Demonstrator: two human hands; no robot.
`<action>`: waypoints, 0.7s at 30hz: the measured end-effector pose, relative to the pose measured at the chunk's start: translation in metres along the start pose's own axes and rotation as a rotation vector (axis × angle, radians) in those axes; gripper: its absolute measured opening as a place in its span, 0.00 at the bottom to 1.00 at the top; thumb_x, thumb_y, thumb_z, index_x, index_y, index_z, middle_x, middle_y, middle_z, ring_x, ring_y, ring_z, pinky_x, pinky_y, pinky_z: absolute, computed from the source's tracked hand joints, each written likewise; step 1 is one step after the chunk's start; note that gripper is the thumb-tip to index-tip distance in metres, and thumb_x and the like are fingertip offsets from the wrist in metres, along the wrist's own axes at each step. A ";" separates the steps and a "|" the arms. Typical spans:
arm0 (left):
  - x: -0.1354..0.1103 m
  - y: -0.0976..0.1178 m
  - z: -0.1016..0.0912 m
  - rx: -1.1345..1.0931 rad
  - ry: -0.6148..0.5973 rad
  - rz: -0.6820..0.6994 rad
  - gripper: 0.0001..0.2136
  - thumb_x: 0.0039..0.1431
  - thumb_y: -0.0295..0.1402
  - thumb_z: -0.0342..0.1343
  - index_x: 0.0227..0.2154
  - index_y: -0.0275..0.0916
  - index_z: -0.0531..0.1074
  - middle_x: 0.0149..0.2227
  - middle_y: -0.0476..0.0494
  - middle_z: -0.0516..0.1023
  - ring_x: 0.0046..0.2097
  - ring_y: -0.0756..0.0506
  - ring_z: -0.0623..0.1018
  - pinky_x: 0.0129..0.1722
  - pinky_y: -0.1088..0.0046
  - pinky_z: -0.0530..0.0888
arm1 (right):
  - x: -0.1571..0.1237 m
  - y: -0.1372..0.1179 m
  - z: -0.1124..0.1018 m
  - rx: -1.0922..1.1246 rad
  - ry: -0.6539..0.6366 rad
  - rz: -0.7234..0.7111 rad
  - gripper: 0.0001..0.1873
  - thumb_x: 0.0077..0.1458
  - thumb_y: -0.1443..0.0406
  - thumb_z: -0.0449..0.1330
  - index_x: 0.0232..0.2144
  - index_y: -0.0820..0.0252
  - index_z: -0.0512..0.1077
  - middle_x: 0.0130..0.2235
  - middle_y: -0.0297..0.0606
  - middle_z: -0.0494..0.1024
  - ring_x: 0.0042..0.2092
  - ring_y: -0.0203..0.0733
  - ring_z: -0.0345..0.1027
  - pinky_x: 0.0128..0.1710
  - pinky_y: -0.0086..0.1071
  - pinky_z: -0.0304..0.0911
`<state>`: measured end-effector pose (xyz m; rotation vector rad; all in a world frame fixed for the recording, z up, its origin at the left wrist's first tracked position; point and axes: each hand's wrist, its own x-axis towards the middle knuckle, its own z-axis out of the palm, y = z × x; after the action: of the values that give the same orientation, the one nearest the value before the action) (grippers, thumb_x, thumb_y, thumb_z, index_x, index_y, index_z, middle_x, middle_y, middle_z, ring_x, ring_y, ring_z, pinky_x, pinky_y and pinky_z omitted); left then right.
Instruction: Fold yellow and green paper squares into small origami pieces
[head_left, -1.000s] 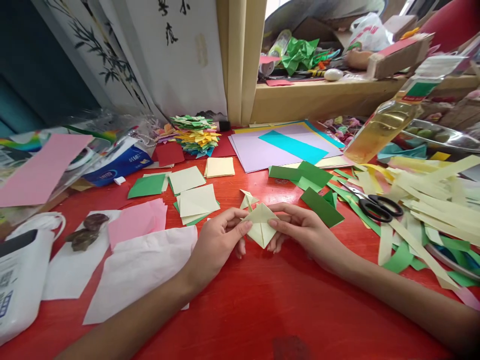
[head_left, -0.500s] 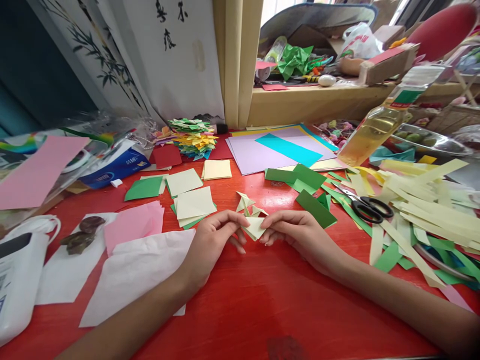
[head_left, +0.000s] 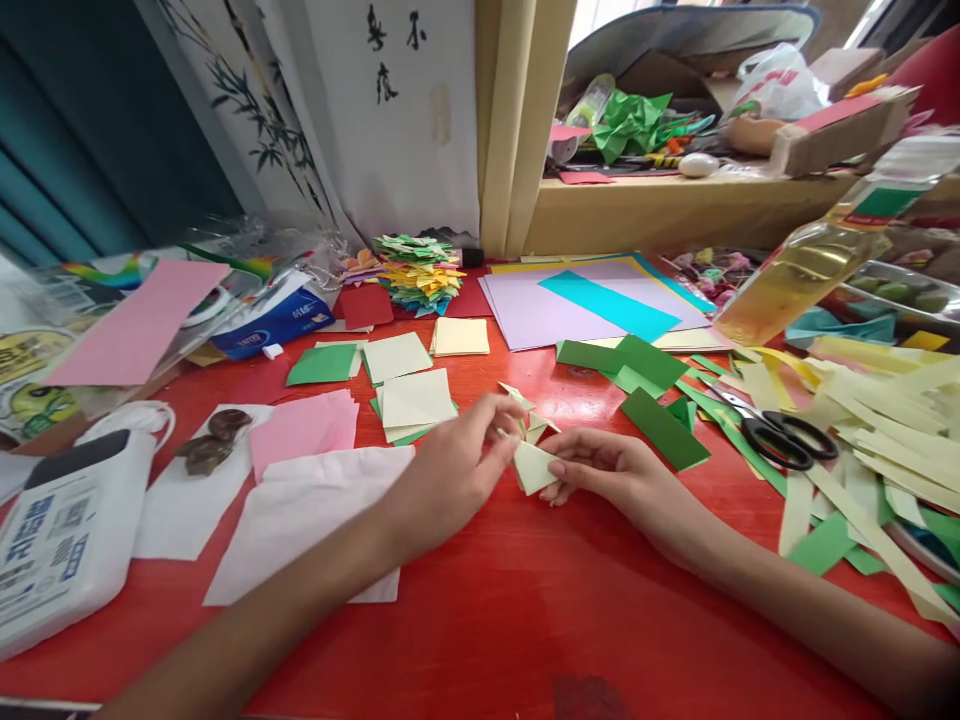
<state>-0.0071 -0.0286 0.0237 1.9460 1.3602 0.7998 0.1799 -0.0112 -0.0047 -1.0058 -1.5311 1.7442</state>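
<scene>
Between my hands is a small pale yellow-green piece of folded paper [head_left: 535, 468], held a little above the red table [head_left: 480, 620]. My right hand [head_left: 619, 470] pinches its right corner between thumb and fingers. My left hand [head_left: 457, 470] is closed at the paper's upper left corner, its thumb and bent fingers against that edge; the fingertips are partly hidden. Just behind lie a few folded pale paper pieces [head_left: 537, 428], partly covered by my fingers. Square cream paper sheets [head_left: 415, 398] with green ones under them lie left of these.
Black-handled scissors [head_left: 787, 440] lie among pale and green paper strips [head_left: 885, 440] on the right. Behind them leans a bottle [head_left: 802, 265]. White tissue [head_left: 315, 525] and pink paper [head_left: 304, 430] lie left. A stack of folded coloured pieces [head_left: 418, 278] and lilac sheets [head_left: 517, 305] are at the back.
The folded paper has turned, showing a larger flat face. My left hand has shifted from its left corner up to its upper edge. The whole view has swung left.
</scene>
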 end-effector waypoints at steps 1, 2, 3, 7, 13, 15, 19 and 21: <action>0.005 -0.002 -0.012 0.162 0.055 0.027 0.08 0.60 0.31 0.43 0.39 0.40 0.66 0.39 0.47 0.72 0.39 0.49 0.73 0.42 0.71 0.69 | 0.000 0.000 0.000 -0.001 0.000 0.013 0.06 0.51 0.65 0.58 0.32 0.63 0.69 0.31 0.37 0.75 0.30 0.34 0.70 0.33 0.28 0.67; 0.011 -0.006 -0.026 0.341 0.111 0.032 0.09 0.60 0.30 0.42 0.36 0.39 0.67 0.39 0.45 0.72 0.41 0.48 0.72 0.44 0.70 0.68 | 0.000 -0.001 0.000 0.001 0.006 0.020 0.07 0.51 0.64 0.58 0.32 0.63 0.68 0.30 0.37 0.75 0.30 0.34 0.70 0.33 0.28 0.67; 0.017 -0.013 -0.042 0.530 0.148 0.017 0.10 0.60 0.28 0.40 0.36 0.38 0.67 0.40 0.44 0.72 0.43 0.46 0.72 0.46 0.68 0.67 | 0.000 -0.001 0.000 0.005 0.013 0.024 0.07 0.51 0.64 0.58 0.32 0.63 0.68 0.29 0.36 0.75 0.30 0.34 0.70 0.33 0.28 0.67; 0.030 -0.063 -0.107 1.025 0.186 -0.242 0.14 0.58 0.22 0.38 0.41 0.29 0.66 0.43 0.35 0.70 0.45 0.41 0.69 0.46 0.59 0.67 | 0.001 -0.002 0.000 -0.008 0.037 0.035 0.08 0.50 0.63 0.59 0.32 0.62 0.69 0.28 0.36 0.75 0.29 0.35 0.71 0.32 0.29 0.68; 0.031 -0.116 -0.157 0.875 0.414 -0.449 0.17 0.62 0.32 0.39 0.51 0.30 0.52 0.57 0.34 0.52 0.56 0.34 0.57 0.52 0.42 0.53 | 0.002 0.002 -0.002 -0.016 0.048 0.022 0.08 0.50 0.62 0.59 0.32 0.61 0.70 0.28 0.36 0.75 0.29 0.36 0.70 0.31 0.30 0.68; 0.029 -0.119 -0.161 0.807 0.444 -0.487 0.15 0.62 0.35 0.40 0.47 0.31 0.55 0.54 0.36 0.57 0.57 0.33 0.57 0.52 0.42 0.51 | 0.002 0.003 -0.002 -0.019 0.054 0.021 0.08 0.50 0.62 0.59 0.32 0.61 0.70 0.29 0.37 0.75 0.29 0.37 0.70 0.31 0.30 0.68; 0.028 -0.114 -0.165 0.717 0.477 -0.386 0.12 0.62 0.36 0.37 0.35 0.36 0.63 0.47 0.45 0.65 0.53 0.42 0.61 0.56 0.50 0.50 | 0.003 0.004 -0.003 -0.021 0.047 0.015 0.09 0.50 0.62 0.59 0.33 0.61 0.70 0.29 0.38 0.75 0.29 0.37 0.70 0.31 0.31 0.68; 0.031 -0.107 -0.168 0.752 0.574 -0.427 0.12 0.62 0.34 0.37 0.32 0.35 0.64 0.45 0.47 0.67 0.51 0.44 0.62 0.56 0.52 0.51 | 0.004 0.004 -0.003 -0.022 0.035 -0.002 0.08 0.50 0.62 0.59 0.33 0.60 0.70 0.29 0.37 0.75 0.29 0.37 0.70 0.32 0.30 0.68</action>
<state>-0.1888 0.0550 0.0488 1.8613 2.6149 0.7142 0.1810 -0.0070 -0.0098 -1.0400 -1.5313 1.7028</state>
